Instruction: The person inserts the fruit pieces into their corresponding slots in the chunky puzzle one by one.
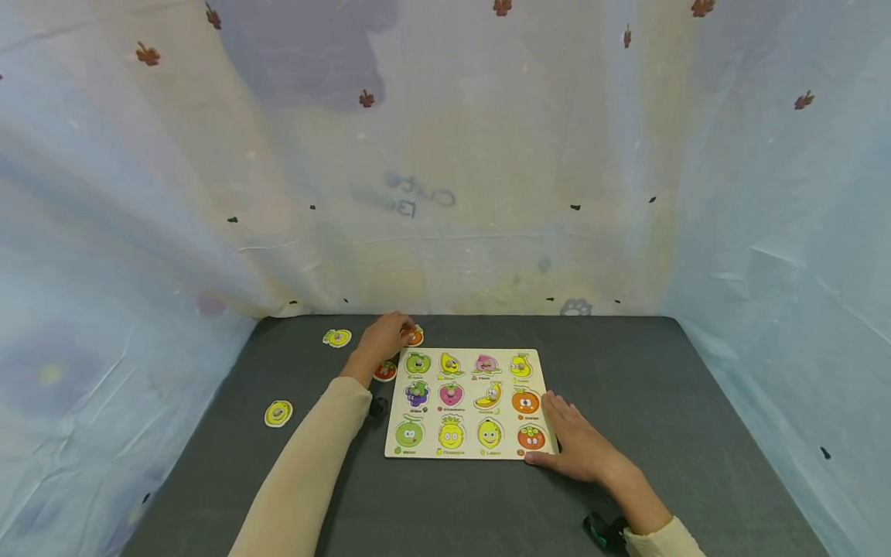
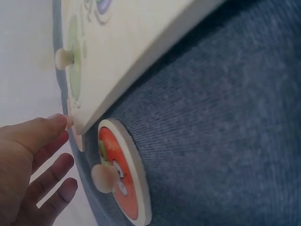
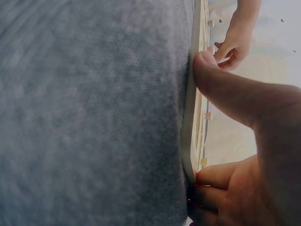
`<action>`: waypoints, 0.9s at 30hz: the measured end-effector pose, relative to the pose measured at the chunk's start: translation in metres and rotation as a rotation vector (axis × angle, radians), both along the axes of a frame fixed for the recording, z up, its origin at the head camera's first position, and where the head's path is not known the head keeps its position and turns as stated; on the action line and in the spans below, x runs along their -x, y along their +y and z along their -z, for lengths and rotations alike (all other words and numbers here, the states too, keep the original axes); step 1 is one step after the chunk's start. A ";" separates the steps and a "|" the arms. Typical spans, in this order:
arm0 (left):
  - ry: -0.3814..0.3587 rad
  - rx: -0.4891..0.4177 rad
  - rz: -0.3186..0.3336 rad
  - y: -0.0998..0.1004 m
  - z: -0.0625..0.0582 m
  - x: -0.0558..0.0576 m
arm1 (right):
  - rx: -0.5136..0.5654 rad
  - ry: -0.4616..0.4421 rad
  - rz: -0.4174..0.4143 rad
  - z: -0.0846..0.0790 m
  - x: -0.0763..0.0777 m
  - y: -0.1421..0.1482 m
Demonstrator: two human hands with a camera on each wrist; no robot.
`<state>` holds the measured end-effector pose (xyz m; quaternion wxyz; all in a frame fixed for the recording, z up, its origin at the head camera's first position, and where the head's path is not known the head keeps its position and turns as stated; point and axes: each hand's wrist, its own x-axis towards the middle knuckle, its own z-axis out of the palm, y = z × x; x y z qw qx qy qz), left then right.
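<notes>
A pale wooden fruit puzzle board (image 1: 462, 458) lies flat, rows of cartoon fruits on it. At its far left corner, my left hand (image 1: 379, 340) has thumb and index finger on the small knob of an orange fruit piece (image 1: 416, 337); the left wrist view shows them meeting there. Below that hand, a red tomato-like piece (image 2: 127, 176) with a wooden knob (image 2: 104, 178) rests on the cloth beside the board. My right hand (image 1: 581, 441) rests against the board's near right corner, thumb along the front edge and fairly straight fingers along the right side.
Two loose yellow fruit pieces lie left of the board: one at the back (image 1: 337, 338), another nearer the front (image 1: 278, 414). Dark grey cloth (image 1: 661, 402) covers the table. Pale printed curtains (image 1: 473, 170) hang behind and at both sides.
</notes>
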<state>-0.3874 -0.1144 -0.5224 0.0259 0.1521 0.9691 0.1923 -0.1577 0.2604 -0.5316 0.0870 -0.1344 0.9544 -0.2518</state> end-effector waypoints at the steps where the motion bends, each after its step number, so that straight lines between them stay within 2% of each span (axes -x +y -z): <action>1: -0.003 0.005 -0.001 0.000 0.000 0.000 | 0.001 0.000 0.000 0.000 0.000 0.000; 13: 0.009 0.027 -0.023 0.000 0.009 0.003 | 0.005 0.002 -0.003 0.001 0.000 0.001; 27: 0.000 0.043 -0.036 0.001 0.012 0.010 | 0.009 -0.004 0.001 0.004 0.001 0.002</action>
